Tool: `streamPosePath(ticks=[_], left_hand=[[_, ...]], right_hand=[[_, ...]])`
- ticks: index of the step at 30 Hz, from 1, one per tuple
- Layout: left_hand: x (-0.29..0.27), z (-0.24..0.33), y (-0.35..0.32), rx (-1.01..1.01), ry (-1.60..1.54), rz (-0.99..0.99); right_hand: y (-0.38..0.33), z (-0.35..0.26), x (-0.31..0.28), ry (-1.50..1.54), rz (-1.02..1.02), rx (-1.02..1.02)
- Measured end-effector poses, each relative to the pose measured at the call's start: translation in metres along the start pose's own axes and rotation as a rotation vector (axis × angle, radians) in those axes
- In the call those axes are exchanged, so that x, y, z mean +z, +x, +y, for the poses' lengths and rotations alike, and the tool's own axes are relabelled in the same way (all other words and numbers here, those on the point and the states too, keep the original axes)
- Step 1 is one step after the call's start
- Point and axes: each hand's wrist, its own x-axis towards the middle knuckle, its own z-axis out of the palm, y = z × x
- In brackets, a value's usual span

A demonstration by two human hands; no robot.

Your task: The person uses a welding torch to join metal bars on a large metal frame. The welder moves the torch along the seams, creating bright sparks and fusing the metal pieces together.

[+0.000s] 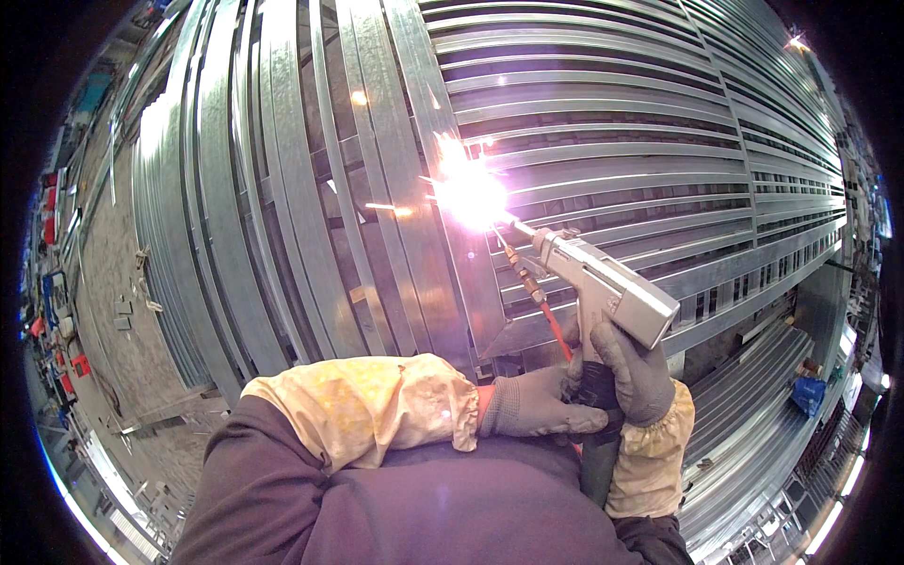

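Both hands wrapped on the welding gun (603,287): right hand (633,369) gripping the handle, left hand (535,405) bracing beneath for steadiness. The nozzle aims toward eleven o'clock, bright arc (468,191) on the galvanized steel frame (395,188).

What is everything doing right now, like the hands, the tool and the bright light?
Welding tool: held up, tip at the metal, working.
Spark: glowing bright white.
Right hand: gloved, gripping the tool's handle.
Left hand: gloved, steadying the handle.
Metal frame: upright, being welded.
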Motion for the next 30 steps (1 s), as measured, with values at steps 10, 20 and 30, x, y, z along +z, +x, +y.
streamPosePath(ticks=[10, 20, 30], left_hand=[[-0.002, -0.010, 0.004, -0.040, 0.012, 0.002], [-0.004, -0.009, 0.004, -0.060, 0.068, -0.022], [0.004, -0.009, 0.002, -0.018, -0.049, 0.007]], right_hand=[[-0.002, 0.004, -0.003, -0.025, -0.024, -0.021], [-0.004, -0.003, -0.001, -0.062, -0.031, 0.003], [-0.006, -0.002, 0.000, -0.057, -0.020, -0.002]])
